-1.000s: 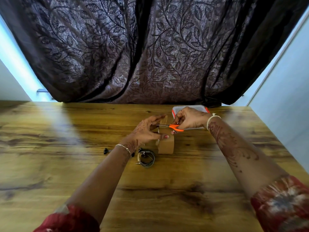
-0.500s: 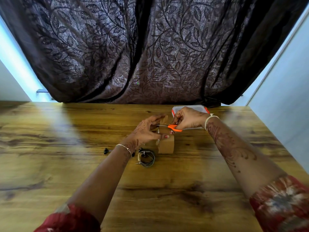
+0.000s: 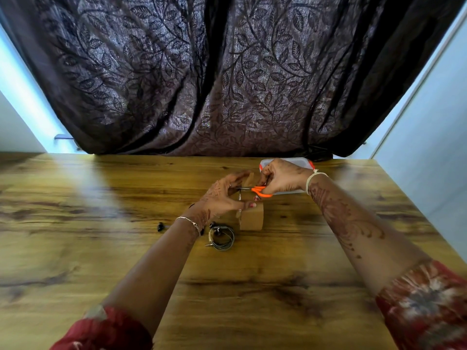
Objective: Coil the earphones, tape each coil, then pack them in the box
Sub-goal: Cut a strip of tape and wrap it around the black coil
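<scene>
Right hand: fingers curled through the orange handles of the scissors; the blades point left toward the other hand

Left hand: fingers curled, raised just above the table; it appears to pinch the tape strip between fingertips and thumb, though the grip is small and partly hidden; the thumb tip lies against the top of the roll

Tape strip: brown, drawn upward from the roll; the scissor blades meet it between the two hands

Tape roll: brown, standing on its edge on the table, directly below the hands

Earphones: one dark coil lying flat on the table, just beside the roll on its near-left side and close to the left wrist; the plug juts out at the coil's left

Loose earbud: small, dark, on the table left of the left wrist; its cord runs under the wrist

Box: clear plastic with orange clips, at the far edge of the table, partly covered by the right hand

Curtain: dark, leaf-patterned, hanging behind the table
</scene>
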